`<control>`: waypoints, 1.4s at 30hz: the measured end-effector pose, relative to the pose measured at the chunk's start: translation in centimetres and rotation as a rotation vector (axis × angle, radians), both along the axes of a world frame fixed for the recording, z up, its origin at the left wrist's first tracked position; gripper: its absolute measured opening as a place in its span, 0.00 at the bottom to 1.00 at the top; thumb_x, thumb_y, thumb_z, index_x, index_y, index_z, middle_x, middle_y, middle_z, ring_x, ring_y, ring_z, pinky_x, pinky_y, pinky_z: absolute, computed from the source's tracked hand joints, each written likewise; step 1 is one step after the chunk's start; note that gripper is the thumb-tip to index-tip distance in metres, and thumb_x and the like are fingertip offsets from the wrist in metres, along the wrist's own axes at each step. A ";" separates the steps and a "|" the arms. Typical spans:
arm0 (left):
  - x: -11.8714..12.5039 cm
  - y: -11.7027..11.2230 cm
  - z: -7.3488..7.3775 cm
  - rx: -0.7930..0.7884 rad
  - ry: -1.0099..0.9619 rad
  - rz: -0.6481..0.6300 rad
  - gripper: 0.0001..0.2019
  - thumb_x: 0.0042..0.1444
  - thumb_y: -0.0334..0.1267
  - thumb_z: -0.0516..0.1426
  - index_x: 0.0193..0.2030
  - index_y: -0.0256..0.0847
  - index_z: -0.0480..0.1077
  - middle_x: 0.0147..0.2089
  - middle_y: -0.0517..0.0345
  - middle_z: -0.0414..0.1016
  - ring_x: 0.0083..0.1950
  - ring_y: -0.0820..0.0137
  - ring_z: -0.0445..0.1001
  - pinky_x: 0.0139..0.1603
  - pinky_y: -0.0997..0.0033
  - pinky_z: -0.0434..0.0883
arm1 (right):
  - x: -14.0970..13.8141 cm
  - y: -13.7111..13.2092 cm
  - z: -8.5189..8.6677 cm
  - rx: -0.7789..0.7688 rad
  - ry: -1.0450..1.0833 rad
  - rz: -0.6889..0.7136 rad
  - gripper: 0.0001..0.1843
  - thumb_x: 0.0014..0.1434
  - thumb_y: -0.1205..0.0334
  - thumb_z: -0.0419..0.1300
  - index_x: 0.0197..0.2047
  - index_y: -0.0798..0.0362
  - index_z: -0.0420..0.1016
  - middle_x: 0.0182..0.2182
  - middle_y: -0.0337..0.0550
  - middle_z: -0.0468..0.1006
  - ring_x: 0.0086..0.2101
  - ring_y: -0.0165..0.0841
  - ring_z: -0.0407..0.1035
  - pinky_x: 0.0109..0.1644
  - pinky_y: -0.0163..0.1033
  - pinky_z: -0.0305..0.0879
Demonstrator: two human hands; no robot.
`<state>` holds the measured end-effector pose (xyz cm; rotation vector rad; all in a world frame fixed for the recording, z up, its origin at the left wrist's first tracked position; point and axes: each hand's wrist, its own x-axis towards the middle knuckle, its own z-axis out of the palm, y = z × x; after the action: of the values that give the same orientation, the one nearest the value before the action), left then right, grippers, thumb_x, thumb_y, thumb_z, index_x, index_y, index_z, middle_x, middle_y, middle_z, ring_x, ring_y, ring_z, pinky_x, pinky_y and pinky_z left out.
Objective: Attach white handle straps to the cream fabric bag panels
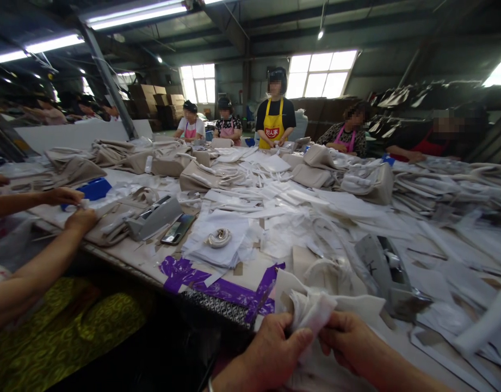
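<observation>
At the table's near edge, my left hand (272,348) is closed around one side of a bunched piece of thin white wrapping (315,307). My right hand (350,337) pinches the same wrapping from the other side, thumb and fingers pressed together. Whatever the wrapping covers, if anything, is hidden. Just behind my hands lies a beige bag (289,286), partly under the wrapping. A grey tape dispenser (384,272) stands to the right of it. Left of my hands, purple tape (229,291) is stuck along the table edge.
A coiled beige strap (218,238) rests on white paper sheets (205,253), near a phone (178,228) and a second tape dispenser (158,216). A co-worker's hands (81,218) work at left. Beige bags (211,177) lie heaped farther back, with several people behind.
</observation>
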<state>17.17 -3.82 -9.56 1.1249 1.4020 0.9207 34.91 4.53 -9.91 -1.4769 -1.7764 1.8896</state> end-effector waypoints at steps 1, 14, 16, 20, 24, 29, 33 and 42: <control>0.0 0.0 0.0 -0.010 -0.016 0.003 0.16 0.57 0.49 0.58 0.32 0.35 0.72 0.27 0.61 0.67 0.28 0.73 0.61 0.25 0.74 0.57 | -0.2 0.1 0.0 0.004 0.005 0.014 0.15 0.44 0.48 0.59 0.23 0.52 0.72 0.14 0.31 0.63 0.13 0.22 0.48 0.17 0.32 0.40; -0.2 0.1 -1.0 0.054 0.110 0.067 0.18 0.60 0.50 0.55 0.26 0.40 0.62 0.26 0.65 0.58 0.29 0.73 0.57 0.28 0.71 0.54 | 4.1 -2.2 3.4 0.937 -0.063 0.449 0.32 0.50 0.67 0.63 0.60 0.46 0.71 0.50 0.50 0.80 0.45 0.46 0.75 0.44 0.43 0.73; 0.0 0.3 -0.8 0.067 0.138 0.060 0.17 0.60 0.48 0.55 0.25 0.40 0.61 0.25 0.65 0.58 0.29 0.73 0.57 0.28 0.71 0.54 | 4.3 -2.4 4.3 1.202 -0.054 0.639 0.30 0.52 0.70 0.61 0.59 0.46 0.71 0.48 0.50 0.81 0.42 0.45 0.75 0.43 0.44 0.72; 0.5 0.4 -0.4 0.117 0.286 0.052 0.18 0.59 0.46 0.56 0.22 0.41 0.57 0.23 0.65 0.58 0.28 0.73 0.57 0.29 0.70 0.53 | 1.4 -1.3 5.7 1.570 -0.105 0.925 0.15 0.54 0.75 0.57 0.43 0.54 0.78 0.32 0.48 0.81 0.28 0.39 0.71 0.34 0.44 0.67; 0.9 -0.3 0.0 0.157 0.371 0.019 0.15 0.59 0.46 0.56 0.26 0.40 0.65 0.25 0.60 0.69 0.29 0.71 0.63 0.29 0.69 0.53 | -2.4 1.0 7.4 1.285 -0.131 0.877 0.09 0.53 0.74 0.59 0.33 0.53 0.79 0.45 0.51 0.80 0.41 0.40 0.73 0.43 0.42 0.67; 0.9 -1.1 0.0 0.190 0.353 0.006 0.13 0.62 0.46 0.55 0.37 0.41 0.75 0.34 0.53 0.79 0.34 0.65 0.72 0.32 0.68 0.60 | -3.7 2.5 7.5 0.807 -0.055 0.829 0.10 0.50 0.77 0.58 0.25 0.55 0.78 0.36 0.45 0.81 0.35 0.32 0.74 0.37 0.34 0.65; 1.0 -1.0 0.3 0.190 0.192 -0.030 0.14 0.63 0.46 0.55 0.38 0.38 0.77 0.37 0.52 0.80 0.38 0.62 0.75 0.34 0.69 0.64 | -3.0 1.9 5.5 1.003 0.103 0.830 0.11 0.55 0.74 0.57 0.23 0.54 0.73 0.28 0.43 0.78 0.32 0.33 0.68 0.39 0.37 0.61; 0.5 -1.1 1.1 0.168 -0.115 -0.152 0.12 0.52 0.32 0.59 0.43 0.35 0.78 0.30 0.63 0.71 0.30 0.74 0.62 0.29 0.75 0.59 | -2.1 1.4 5.1 1.096 0.122 0.822 0.13 0.63 0.69 0.54 0.28 0.52 0.75 0.28 0.40 0.78 0.33 0.32 0.69 0.43 0.42 0.54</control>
<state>17.66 -4.95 -8.41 1.2651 1.1460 0.9909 32.76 5.90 -4.86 -0.2385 -2.8324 0.7225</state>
